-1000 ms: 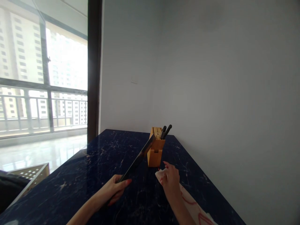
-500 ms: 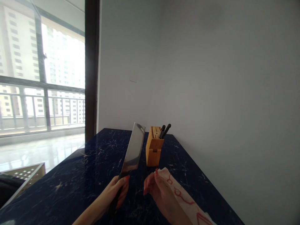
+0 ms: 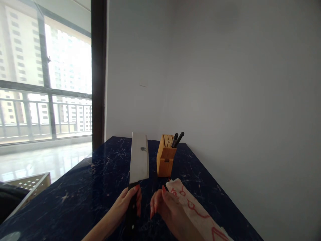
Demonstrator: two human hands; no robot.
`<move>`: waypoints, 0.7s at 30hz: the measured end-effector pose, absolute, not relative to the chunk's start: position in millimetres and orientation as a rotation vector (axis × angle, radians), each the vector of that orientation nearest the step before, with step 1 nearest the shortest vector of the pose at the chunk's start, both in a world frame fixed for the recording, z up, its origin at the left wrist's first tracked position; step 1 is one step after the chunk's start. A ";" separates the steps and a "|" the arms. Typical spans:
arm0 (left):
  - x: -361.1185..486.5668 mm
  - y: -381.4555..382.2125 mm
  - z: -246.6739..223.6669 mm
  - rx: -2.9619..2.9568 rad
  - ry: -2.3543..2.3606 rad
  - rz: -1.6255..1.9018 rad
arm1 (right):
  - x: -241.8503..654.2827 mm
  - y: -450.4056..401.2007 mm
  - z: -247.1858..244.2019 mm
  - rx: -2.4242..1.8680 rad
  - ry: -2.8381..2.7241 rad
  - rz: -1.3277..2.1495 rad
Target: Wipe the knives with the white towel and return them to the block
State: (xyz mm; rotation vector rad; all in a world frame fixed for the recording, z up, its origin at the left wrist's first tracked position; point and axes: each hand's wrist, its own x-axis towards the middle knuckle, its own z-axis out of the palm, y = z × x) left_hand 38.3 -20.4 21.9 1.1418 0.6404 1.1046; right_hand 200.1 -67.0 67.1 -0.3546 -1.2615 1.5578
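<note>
I have the cleaver low in the middle of the frame, its flat now turned full toward me where a moment ago it showed edge-on, so the whole face is open to view. My left hand is closed round its dark handle. My right hand, just right of it, grips the white cloth with red marks. Behind stands the knife block on the dark marble counter.

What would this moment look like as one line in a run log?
left hand: grips cleaver, blade up | right hand: holds white cloth | knife block: upright on counter, behind
</note>
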 end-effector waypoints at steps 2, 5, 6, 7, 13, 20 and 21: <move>39.6 -22.2 22.0 1.152 0.656 1.099 | 200.1 -66.5 64.7 -0.387 -1.268 1.535; 41.1 -24.5 22.7 1.188 0.670 1.094 | 199.9 -66.4 62.0 -0.450 -1.264 1.505; 41.3 -24.9 23.3 1.194 0.668 1.095 | 199.9 -66.4 61.4 -0.474 -1.256 1.503; 41.4 -25.0 24.0 1.193 0.666 1.096 | 199.8 -66.3 60.8 -0.497 -1.245 1.506; 39.8 -21.5 25.6 1.222 0.694 1.156 | 204.7 -60.3 51.1 -0.680 -1.281 1.386; 37.0 -19.3 22.4 1.404 0.765 1.190 | 209.0 -52.6 39.6 -1.006 -1.496 0.988; 36.7 -19.2 22.3 1.437 0.787 1.193 | 207.6 -53.2 39.0 -1.063 -1.486 0.950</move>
